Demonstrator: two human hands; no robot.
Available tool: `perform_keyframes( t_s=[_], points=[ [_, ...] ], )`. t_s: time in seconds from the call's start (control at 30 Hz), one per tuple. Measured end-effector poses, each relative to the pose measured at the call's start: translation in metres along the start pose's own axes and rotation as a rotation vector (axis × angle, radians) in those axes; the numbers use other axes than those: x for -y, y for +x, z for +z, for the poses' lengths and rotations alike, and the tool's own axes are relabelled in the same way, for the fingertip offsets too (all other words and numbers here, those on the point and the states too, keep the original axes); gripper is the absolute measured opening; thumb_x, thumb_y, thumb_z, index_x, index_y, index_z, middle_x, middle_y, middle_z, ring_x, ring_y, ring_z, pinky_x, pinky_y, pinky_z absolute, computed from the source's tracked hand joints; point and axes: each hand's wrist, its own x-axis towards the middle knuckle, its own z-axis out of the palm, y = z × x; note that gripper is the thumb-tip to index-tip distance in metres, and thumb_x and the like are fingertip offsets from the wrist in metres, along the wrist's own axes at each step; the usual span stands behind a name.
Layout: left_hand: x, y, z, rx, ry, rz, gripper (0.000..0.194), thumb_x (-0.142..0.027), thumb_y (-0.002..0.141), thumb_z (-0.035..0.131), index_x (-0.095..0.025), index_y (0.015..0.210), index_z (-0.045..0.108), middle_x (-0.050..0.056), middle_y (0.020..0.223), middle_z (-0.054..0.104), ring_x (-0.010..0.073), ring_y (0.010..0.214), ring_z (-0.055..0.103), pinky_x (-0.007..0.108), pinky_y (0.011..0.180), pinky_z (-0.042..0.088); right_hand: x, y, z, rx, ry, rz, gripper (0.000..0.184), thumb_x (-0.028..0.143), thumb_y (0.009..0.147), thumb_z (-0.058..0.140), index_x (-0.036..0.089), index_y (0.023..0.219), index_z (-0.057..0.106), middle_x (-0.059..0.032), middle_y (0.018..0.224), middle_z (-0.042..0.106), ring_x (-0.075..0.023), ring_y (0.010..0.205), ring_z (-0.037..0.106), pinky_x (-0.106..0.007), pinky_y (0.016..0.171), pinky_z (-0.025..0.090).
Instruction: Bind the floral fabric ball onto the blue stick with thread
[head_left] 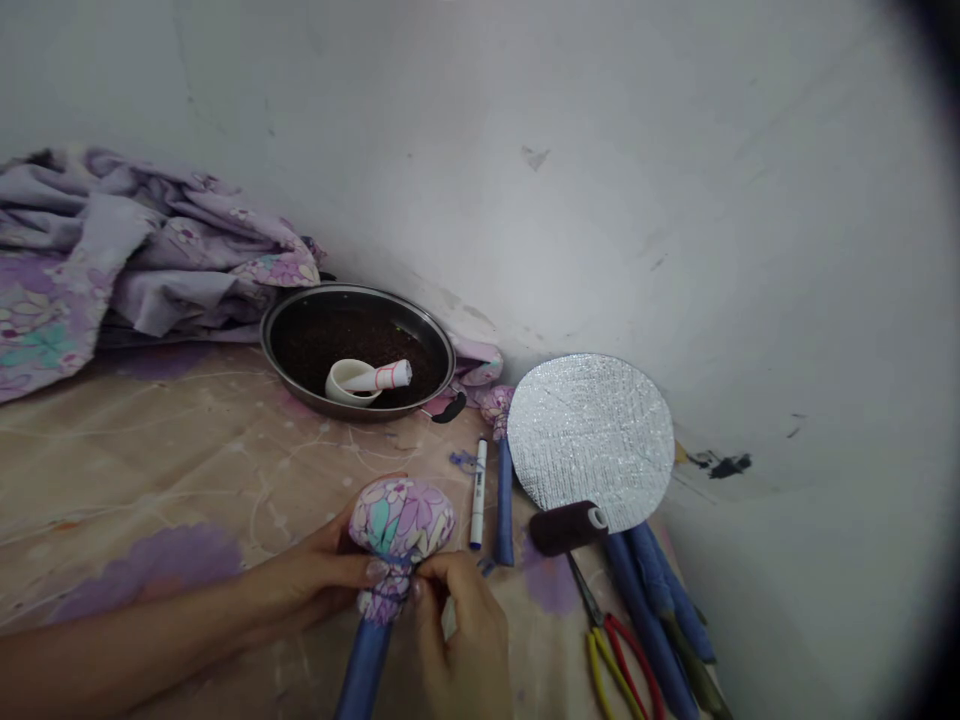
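The left hand (315,570) cups a floral fabric bundle (400,518) from 9 o'clock while the right hand (459,640) pinches its gathered neck, so both are grasping it; their fingers hide how the neck is bound. The bundle tops a blue rod (362,670), cut off by the bottom edge, as is the right wrist. All this lies on a floral sheet (150,470), with a white wall (600,200) bounding it from 12 to 3 o'clock. At 11 o'clock, a dark metal pan (264,335) holds dark granules (352,345) and a white curled piece (341,382) with a red-lined tube (382,376). A white marker (478,495) and a quilted foil disc (590,440) lie at 1 o'clock, a dark thread spool (568,527) at 2 o'clock, and red-and-yellow-handled scissors (592,610), partly cut off, at 4 o'clock.
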Motion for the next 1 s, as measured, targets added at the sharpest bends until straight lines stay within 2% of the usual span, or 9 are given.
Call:
perform_keyframes(
  t_s=[0.2, 0.33, 0.43, 0.53, 0.67, 0.8, 0.9, 1.0],
  points=[
    [0.001, 0.001, -0.002, 0.015, 0.001, -0.001, 0.105, -0.041, 0.066, 0.132, -0.034, 0.163, 0.092, 0.006, 0.135, 0.102, 0.0357, 0.128, 0.093, 0.035, 0.102, 0.072, -0.002, -0.004, 0.006, 0.005, -0.064, -0.057, 0.030, 0.005, 0.109, 0.066, 0.034, 0.111, 0.074, 0.0019, 0.095, 0.084, -0.0245, 0.083, 0.083, -0.032, 0.080, 0.061],
    [-0.002, 0.000, 0.001, 0.021, 0.029, 0.008, 0.087, -0.036, 0.074, 0.130, -0.034, 0.154, 0.095, 0.004, 0.123, 0.103, 0.0322, 0.123, 0.093, 0.034, 0.107, 0.072, -0.003, -0.007, 0.014, -0.072, -0.041, -0.067, 0.032, 0.004, 0.107, 0.064, 0.034, 0.112, 0.072, 0.0023, 0.094, 0.083, -0.0255, 0.082, 0.082, -0.032, 0.078, 0.059],
    [-0.007, -0.004, 0.010, 0.019, 0.045, 0.011, 0.077, -0.038, 0.073, 0.130, -0.031, 0.143, 0.098, 0.003, 0.114, 0.102, 0.0313, 0.116, 0.093, 0.034, 0.103, 0.072, 0.000, -0.008, 0.013, -0.050, -0.067, -0.035, 0.036, 0.001, 0.102, 0.066, 0.035, 0.113, 0.072, 0.0035, 0.094, 0.084, -0.0243, 0.084, 0.085, -0.031, 0.081, 0.062],
    [-0.014, -0.011, 0.020, -0.007, 0.081, -0.005, 0.075, -0.038, 0.076, 0.128, -0.029, 0.144, 0.098, 0.004, 0.123, 0.102, 0.0340, 0.122, 0.093, 0.036, 0.106, 0.073, 0.004, -0.008, 0.010, -0.056, -0.071, 0.003, 0.036, 0.001, 0.102, 0.068, 0.035, 0.112, 0.075, 0.0036, 0.094, 0.086, -0.0233, 0.083, 0.086, -0.029, 0.080, 0.065],
    [-0.018, -0.016, 0.024, -0.055, 0.087, -0.006, 0.090, -0.035, 0.077, 0.127, -0.035, 0.160, 0.091, 0.002, 0.135, 0.102, 0.0346, 0.137, 0.090, 0.034, 0.111, 0.071, 0.005, -0.008, 0.007, -0.045, -0.031, 0.034, 0.034, 0.003, 0.108, 0.069, 0.034, 0.114, 0.080, 0.0023, 0.097, 0.088, -0.0235, 0.084, 0.087, -0.028, 0.082, 0.067],
    [-0.012, -0.014, 0.014, -0.033, 0.062, 0.011, 0.102, -0.037, 0.079, 0.125, -0.037, 0.172, 0.083, 0.000, 0.142, 0.102, 0.0345, 0.141, 0.089, 0.035, 0.114, 0.070, 0.002, -0.006, 0.003, 0.003, -0.011, 0.019, 0.031, 0.006, 0.114, 0.067, 0.033, 0.113, 0.081, 0.0012, 0.097, 0.088, -0.0234, 0.085, 0.087, -0.028, 0.082, 0.067],
    [-0.003, -0.010, 0.006, -0.052, 0.064, 0.009, 0.102, -0.037, 0.078, 0.124, -0.035, 0.172, 0.083, 0.000, 0.132, 0.102, 0.0360, 0.135, 0.090, 0.038, 0.113, 0.071, 0.001, -0.003, 0.001, 0.030, -0.038, -0.009, 0.030, 0.006, 0.112, 0.067, 0.033, 0.111, 0.079, 0.0010, 0.096, 0.086, -0.0239, 0.084, 0.086, -0.029, 0.081, 0.065],
    [0.005, -0.005, 0.001, -0.082, 0.052, 0.026, 0.110, -0.041, 0.067, 0.129, -0.033, 0.167, 0.085, 0.001, 0.120, 0.102, 0.0357, 0.126, 0.091, 0.037, 0.105, 0.071, 0.001, -0.003, 0.000, 0.044, -0.064, -0.041, 0.031, 0.004, 0.109, 0.067, 0.033, 0.110, 0.077, 0.0013, 0.096, 0.084, -0.0241, 0.083, 0.085, -0.030, 0.080, 0.063]
  ],
)
